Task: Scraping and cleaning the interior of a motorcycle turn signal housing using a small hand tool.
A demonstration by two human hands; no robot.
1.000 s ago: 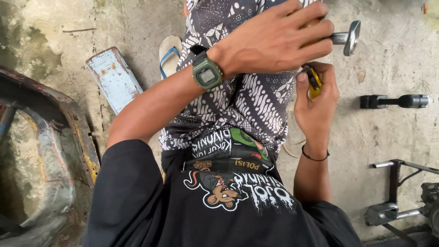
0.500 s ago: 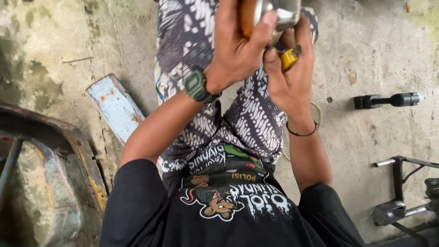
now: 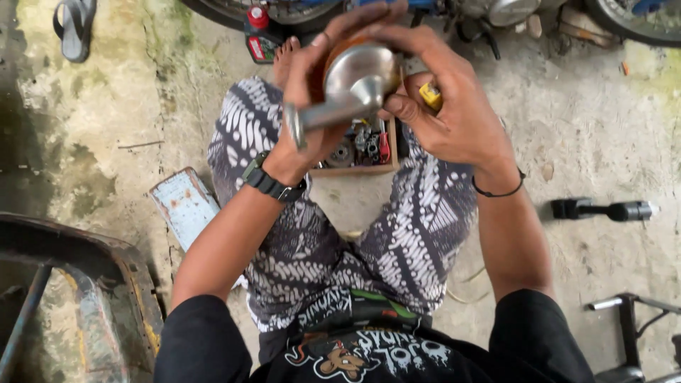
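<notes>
— What's he got up there now?

— A chrome turn-signal lamp (image 3: 352, 81), the round-headed kind with an amber lens and a short stalk. His left hand (image 3: 312, 106) is wrapped round the back of it, fingers closed over the head, the stalk poking down toward his wrist.

— And the other hand?

— The right hand (image 3: 443, 106) is curled shut on a small yellow-handled tool (image 3: 430, 95), pinched between thumb and forefinger, just beside the lamp's head. I can't make out the tip.

— Wasn't that lamp off to the side a second ago?

— It was. A second back his left arm crossed over and the chrome piece stuck out near the right edge of the floor space in front of him. Now both hands have come together in front of him, above the small wooden box of parts (image 3: 358, 152) that sits on the concrete floor (image 3: 589, 128) between his knees. I'd judge he's settled into working on the lamp itself.

— Anything else about?

— A black shock-like part (image 3: 603, 210) lies well off to his right, a pale blue metal plate (image 3: 186, 206) near his left leg, a red-capped bottle (image 3: 259, 32) by his foot.
</notes>
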